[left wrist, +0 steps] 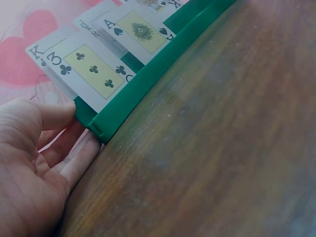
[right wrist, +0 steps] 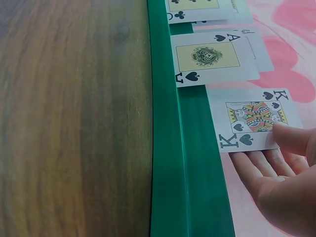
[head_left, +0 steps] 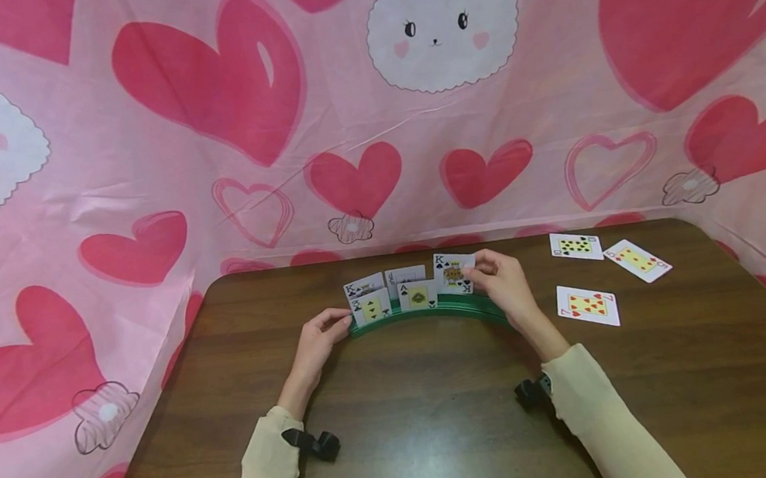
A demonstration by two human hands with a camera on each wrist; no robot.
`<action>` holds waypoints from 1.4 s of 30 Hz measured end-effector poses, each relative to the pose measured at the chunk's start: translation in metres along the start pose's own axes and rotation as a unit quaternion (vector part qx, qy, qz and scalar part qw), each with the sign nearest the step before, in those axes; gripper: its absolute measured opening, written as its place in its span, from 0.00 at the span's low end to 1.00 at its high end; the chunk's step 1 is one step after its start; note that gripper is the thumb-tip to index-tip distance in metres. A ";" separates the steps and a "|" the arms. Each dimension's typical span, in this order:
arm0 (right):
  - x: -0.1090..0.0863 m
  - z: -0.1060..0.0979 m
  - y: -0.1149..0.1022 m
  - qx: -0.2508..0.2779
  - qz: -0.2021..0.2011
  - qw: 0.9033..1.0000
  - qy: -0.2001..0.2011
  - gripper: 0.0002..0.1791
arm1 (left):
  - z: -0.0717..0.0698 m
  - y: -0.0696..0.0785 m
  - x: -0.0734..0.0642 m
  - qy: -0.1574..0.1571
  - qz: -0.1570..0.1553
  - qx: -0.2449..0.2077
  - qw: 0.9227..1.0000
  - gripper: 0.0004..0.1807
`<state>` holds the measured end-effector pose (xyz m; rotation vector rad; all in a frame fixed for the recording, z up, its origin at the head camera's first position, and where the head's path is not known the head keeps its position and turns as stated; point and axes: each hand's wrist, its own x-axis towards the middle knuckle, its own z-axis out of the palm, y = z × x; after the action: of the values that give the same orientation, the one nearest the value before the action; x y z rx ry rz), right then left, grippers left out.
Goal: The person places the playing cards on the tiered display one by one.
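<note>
A curved green playing card holder [head_left: 426, 314] stands on the table with several cards upright in it. My left hand [head_left: 317, 343] grips its left end, thumb and fingers at the corner in the left wrist view. Nearest that hand is the three of clubs [left wrist: 91, 69], a king [left wrist: 35, 51] partly hidden behind it. Further along, the ace of spades [right wrist: 210, 58] stands before another card [head_left: 404, 274], mostly covered. With thumb and fingers my right hand [head_left: 506, 288] pinches the king of spades [right wrist: 256, 118] by its side, at the holder's back row.
Three loose cards lie face up on the right of the brown table [head_left: 430, 421]: a ten of spades or clubs [head_left: 576, 246], a diamonds card [head_left: 638, 260] and the seven of hearts [head_left: 588, 305]. A pink heart-patterned cloth [head_left: 356, 117] hangs behind.
</note>
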<state>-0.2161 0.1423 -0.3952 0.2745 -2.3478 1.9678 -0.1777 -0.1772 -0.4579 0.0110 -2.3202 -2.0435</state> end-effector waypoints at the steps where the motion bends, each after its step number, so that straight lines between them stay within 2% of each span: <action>1: 0.000 0.000 0.000 -0.001 -0.001 1.000 -0.001 0.13 | 0.000 0.000 0.000 0.000 -0.001 0.001 1.000 0.12; 11: -0.001 0.001 0.000 0.005 -0.006 1.000 -0.004 0.12 | 0.000 0.000 0.000 0.000 0.001 0.000 1.000 0.12; 23: 0.000 0.001 -0.002 0.017 0.023 0.999 -0.014 0.13 | -0.001 0.002 -0.001 -0.005 -0.005 0.010 1.000 0.14; 31: 0.001 0.002 0.000 0.020 0.046 0.999 -0.020 0.15 | 0.001 0.024 -0.013 -0.017 -0.009 0.017 1.000 0.13; 33: 0.001 0.003 0.001 0.023 0.047 0.998 -0.023 0.14 | 0.001 0.025 -0.014 -0.018 -0.008 0.014 1.000 0.13; 37: 0.002 0.003 0.001 0.007 0.033 0.999 -0.023 0.14 | 0.001 0.025 -0.014 -0.019 -0.006 0.011 1.000 0.12; 42: 0.000 -0.001 0.001 -0.048 0.000 0.998 -0.028 0.17 | 0.002 0.025 -0.014 -0.018 -0.004 0.008 1.000 0.12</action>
<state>-0.2166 0.1432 -0.3958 0.3281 -2.4668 1.8635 -0.1634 -0.1713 -0.4333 -0.0155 -2.3610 -2.0470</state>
